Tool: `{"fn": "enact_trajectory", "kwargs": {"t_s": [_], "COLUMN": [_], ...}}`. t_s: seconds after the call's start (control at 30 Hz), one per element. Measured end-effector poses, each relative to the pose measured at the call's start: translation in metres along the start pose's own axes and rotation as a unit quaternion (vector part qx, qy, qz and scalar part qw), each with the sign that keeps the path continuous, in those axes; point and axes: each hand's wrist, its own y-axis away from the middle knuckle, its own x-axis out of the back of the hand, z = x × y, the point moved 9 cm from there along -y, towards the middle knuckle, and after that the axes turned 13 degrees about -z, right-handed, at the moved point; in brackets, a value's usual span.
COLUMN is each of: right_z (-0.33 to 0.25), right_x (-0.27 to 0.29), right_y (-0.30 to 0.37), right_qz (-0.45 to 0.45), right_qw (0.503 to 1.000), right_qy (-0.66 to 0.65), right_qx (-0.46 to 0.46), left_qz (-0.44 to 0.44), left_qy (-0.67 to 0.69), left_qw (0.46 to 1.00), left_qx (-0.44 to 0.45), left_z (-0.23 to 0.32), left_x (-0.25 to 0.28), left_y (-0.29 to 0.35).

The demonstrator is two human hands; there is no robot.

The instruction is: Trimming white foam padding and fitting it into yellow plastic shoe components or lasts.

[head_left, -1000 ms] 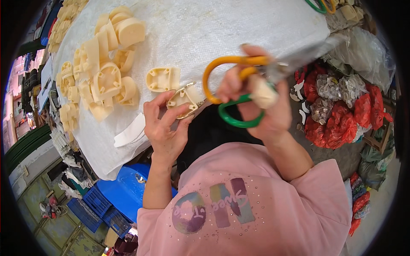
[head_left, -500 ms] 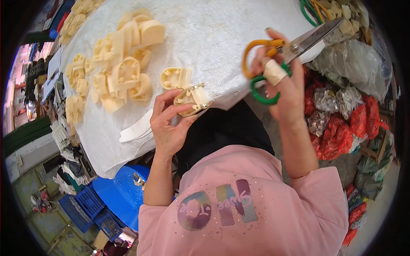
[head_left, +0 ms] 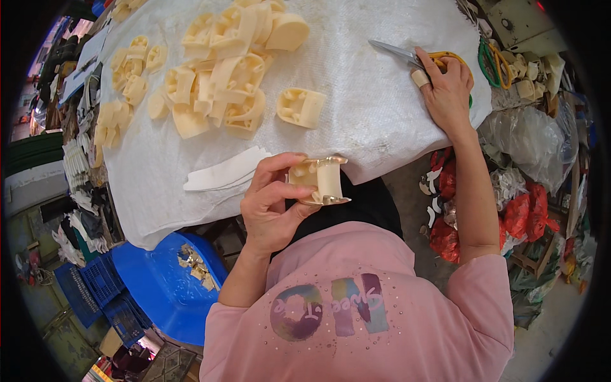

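Scissors (head_left: 393,51) lie on the white sheet (head_left: 363,108) under my right hand (head_left: 447,92), blade pointing left, orange handle (head_left: 459,55) showing around the fingers. From my end I cannot tell whether that hand grips the handles or merely rests on them; a tan wrap (head_left: 420,78) circles one digit. My left hand (head_left: 270,213) is narrowed on a cream part (head_left: 329,181), thumb and fingers pinching its left side; shiny trim (head_left: 328,160) runs along its upper and lower edges. I have it at the sheet's near edge, partly in front of the dark trousers (head_left: 375,207). Farther up I see a loose part (head_left: 301,108) on the sheet, apart from the pile (head_left: 223,76) to its left. White strips (head_left: 223,172) lie just beside the left hand. A blue tub (head_left: 146,280) at lower left holds scraps (head_left: 197,264), and red bags (head_left: 519,213) sit off to the right.
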Motion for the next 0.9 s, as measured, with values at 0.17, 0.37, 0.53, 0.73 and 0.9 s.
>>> {"fn": "enact_trajectory", "kwargs": {"t_s": [0.17, 0.37, 0.53, 0.73, 0.9], "right_z": [0.029, 0.067, 0.046, -0.041, -0.059], "right_x": [-0.005, -0.007, -0.003, 0.006, 0.022], "right_y": [-0.014, -0.022, -0.025, -0.036, -0.022], "right_qz": [-0.009, 0.013, 0.007, -0.068, -0.027], "right_qw": [1.000, 0.999, 0.998, 0.988, 0.970], "right_qy": [0.025, 0.009, 0.050, -0.120, -0.164], "right_qx": [0.006, 0.050, 0.028, 0.065, 0.179], "left_qz": [0.056, 0.140, 0.185, 0.227, 0.325], "left_qy": [0.018, -0.036, -0.088, -0.117, -0.220], "left_qw": [0.998, 0.989, 0.979, 0.967, 0.916], "left_qx": [0.039, 0.005, 0.020, 0.025, 0.085], "left_z": [-0.001, 0.017, 0.021, 0.025, 0.037], "left_x": [0.033, 0.073, 0.093, 0.111, 0.146], "left_y": [0.036, 0.074, 0.101, 0.122, 0.178]}}
